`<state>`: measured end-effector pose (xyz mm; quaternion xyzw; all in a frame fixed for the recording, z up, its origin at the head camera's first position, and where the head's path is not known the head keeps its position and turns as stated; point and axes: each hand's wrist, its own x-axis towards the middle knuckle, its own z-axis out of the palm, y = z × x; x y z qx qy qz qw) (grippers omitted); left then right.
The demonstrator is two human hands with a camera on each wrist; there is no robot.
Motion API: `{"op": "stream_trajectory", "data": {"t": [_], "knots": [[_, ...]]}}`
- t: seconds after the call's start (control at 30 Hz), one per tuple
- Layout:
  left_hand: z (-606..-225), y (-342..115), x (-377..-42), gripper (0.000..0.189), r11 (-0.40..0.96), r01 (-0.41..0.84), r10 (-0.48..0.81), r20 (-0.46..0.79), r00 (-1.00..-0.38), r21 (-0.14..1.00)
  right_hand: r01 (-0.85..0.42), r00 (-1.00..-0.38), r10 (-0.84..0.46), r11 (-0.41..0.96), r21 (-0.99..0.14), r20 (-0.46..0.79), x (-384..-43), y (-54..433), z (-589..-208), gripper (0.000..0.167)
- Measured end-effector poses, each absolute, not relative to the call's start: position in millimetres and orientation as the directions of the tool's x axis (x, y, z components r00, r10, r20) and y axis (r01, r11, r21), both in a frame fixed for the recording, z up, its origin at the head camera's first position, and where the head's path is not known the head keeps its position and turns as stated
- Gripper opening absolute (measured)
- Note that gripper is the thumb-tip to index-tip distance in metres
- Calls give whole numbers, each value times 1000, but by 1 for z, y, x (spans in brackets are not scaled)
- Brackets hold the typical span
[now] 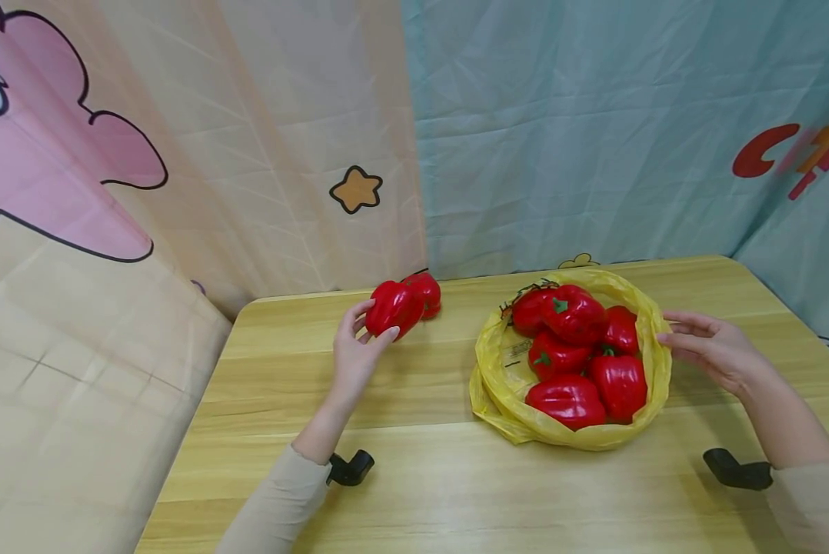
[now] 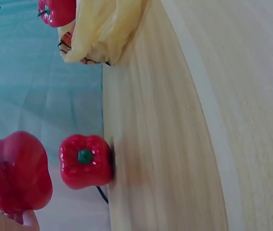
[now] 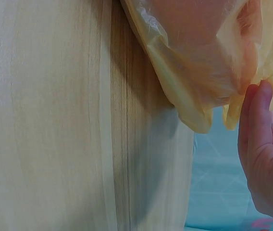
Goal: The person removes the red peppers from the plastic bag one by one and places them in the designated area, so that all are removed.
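Observation:
My left hand (image 1: 356, 355) grips a red bell pepper (image 1: 391, 308) above the table, thumb on one side and fingers on the other. Just behind it, a second red bell pepper (image 2: 84, 161) with a green stem stands on the table. To the right sits a yellow plastic bag (image 1: 487, 388), its mouth spread wide and its rim rolled outward. Several red bell peppers (image 1: 572, 314) lie inside it. At the bag's right rim, my right hand (image 1: 715, 348) pinches the plastic between thumb and fingers, as the right wrist view (image 3: 266, 144) also shows in part.
The wooden table (image 1: 421, 492) reaches back to a printed curtain (image 1: 304, 154). Dark printing or thin dark strands show at the bag's back left rim. A black wrist mount (image 1: 351, 468) sits on the left forearm, another black mount (image 1: 736, 469) on the right.

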<state>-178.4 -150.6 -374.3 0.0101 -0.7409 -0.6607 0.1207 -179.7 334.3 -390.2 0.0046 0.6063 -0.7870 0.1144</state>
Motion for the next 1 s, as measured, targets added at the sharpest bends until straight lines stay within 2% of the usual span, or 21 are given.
{"op": "stream_trajectory", "data": {"t": [0.57, 1.0], "knots": [[-404, -170, -200, 52, 143, 113, -382, 160, -910, 983, 180, -974, -173, -207, -961, -145, -180, 337, -393, 33], [-418, -170, -213, 52, 171, 49, -416, 117, -902, 984, 188, -973, -175, -215, -958, -152, -180, 336, -393, 35]]}}
